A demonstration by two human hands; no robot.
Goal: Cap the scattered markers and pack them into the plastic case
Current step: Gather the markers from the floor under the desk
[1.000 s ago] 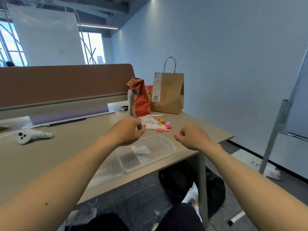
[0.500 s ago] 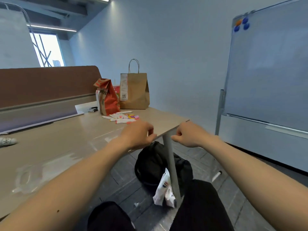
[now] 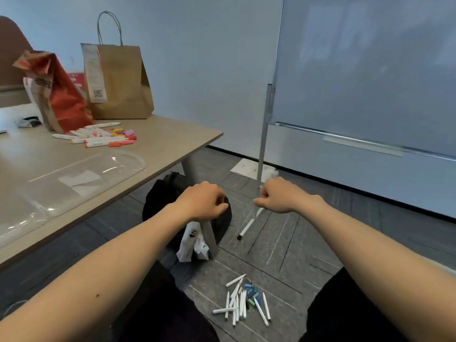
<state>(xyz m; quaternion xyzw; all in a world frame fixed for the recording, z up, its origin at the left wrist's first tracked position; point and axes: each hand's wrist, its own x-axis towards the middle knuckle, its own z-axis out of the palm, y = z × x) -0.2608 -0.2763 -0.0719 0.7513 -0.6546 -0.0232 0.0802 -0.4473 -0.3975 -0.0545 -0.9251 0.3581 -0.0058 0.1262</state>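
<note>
Several white markers with loose pink, orange and yellow caps [image 3: 98,137] lie on the table [image 3: 172,141] in front of the paper bags. The clear plastic case [image 3: 81,178] lies flat and open near the table's front edge. A second heap of white markers with blue and green caps [image 3: 244,302] lies on the floor between my knees. One more marker [image 3: 246,227] lies alone on the floor further out. My left hand [image 3: 204,201] and my right hand [image 3: 278,196] hover over the floor beside the table, fingers curled, holding nothing.
A brown paper bag [image 3: 118,80] and a red bag [image 3: 59,95] stand at the back of the table. Under the table corner sit a black backpack [image 3: 160,193] and a white plastic bag [image 3: 190,243] by the table leg. A whiteboard [image 3: 370,82] on a stand fills the right.
The view has swung right and down, off the table and onto the floor, bringing the floor markers into sight. Both hands stay curled in front of me, a little apart.
</note>
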